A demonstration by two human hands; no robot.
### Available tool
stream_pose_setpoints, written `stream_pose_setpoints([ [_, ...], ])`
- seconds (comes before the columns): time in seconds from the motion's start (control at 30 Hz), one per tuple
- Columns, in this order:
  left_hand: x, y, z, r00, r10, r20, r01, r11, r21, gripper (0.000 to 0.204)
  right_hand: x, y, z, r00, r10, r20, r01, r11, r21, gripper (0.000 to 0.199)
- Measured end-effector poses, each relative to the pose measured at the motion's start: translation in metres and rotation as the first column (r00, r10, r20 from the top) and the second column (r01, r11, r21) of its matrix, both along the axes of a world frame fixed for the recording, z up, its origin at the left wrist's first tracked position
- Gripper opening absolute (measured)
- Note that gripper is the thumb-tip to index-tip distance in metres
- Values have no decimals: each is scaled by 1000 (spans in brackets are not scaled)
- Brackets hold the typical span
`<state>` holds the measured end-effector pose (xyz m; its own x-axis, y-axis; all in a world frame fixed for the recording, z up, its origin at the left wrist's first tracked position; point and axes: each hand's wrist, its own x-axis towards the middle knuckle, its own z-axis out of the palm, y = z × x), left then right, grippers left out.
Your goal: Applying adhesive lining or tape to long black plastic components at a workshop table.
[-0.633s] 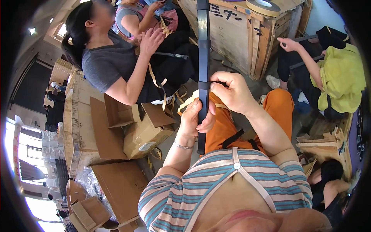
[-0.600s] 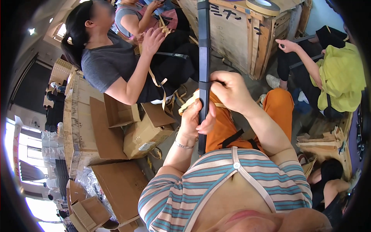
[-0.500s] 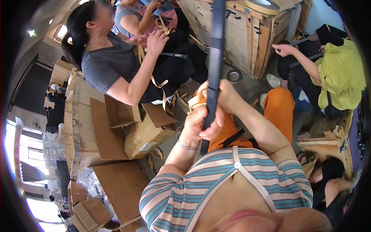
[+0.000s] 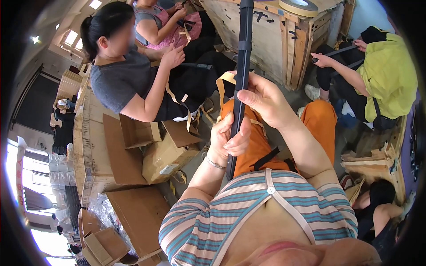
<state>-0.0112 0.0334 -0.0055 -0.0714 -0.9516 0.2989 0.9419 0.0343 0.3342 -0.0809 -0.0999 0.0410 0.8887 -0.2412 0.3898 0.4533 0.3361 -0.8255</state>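
A long, narrow black bar (image 4: 244,31) stands lengthwise in front of me, with its lower end near my striped shirt. My left hand (image 4: 228,138) is closed around its lower part, fingers wrapped over the edge. Higher up, my right hand (image 4: 266,98) grips the bar, its thumb against the side. A strip of yellowish tape (image 4: 221,85) loops out to the left of the bar at my right hand's height and hangs down over my orange trousers (image 4: 320,128). The right fingertips are partly hidden behind the bar.
Open cardboard boxes (image 4: 171,153) stand on the floor to my left. A large wooden crate (image 4: 262,44) is ahead, with a tape roll (image 4: 299,6) on top. A person in grey (image 4: 117,80) sits at left, another in yellow (image 4: 388,75) at right, both handling black strips.
My right hand has turned and opened out somewhat, its thumb now showing on the bar. The tape loop stands out further left. The bar has tilted slightly; the grey-shirted person's head has lowered.
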Motion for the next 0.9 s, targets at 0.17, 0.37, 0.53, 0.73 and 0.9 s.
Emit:
stream_pose_setpoints([
  [0.17,0,-7,3,988,-79,-134,65,993,-102,39,4,-6,-22,994,109,-6,-108,990,95,29],
  [0.37,1,-9,-8,997,47,69,-55,991,120,43,10,-22,-26,994,88,64,-101,966,237,35],
  [0.53,-8,-17,1,997,-50,51,46,995,83,44,-3,-28,-20,993,108,57,-122,918,377,45],
  [0.73,-27,18,5,771,21,637,-282,908,311,24,-15,-45,-3,994,56,94,-80,958,277,40],
  [0.9,-27,8,9,212,220,952,-776,630,27,20,-20,-41,-31,997,-26,-78,10,981,-195,49],
])
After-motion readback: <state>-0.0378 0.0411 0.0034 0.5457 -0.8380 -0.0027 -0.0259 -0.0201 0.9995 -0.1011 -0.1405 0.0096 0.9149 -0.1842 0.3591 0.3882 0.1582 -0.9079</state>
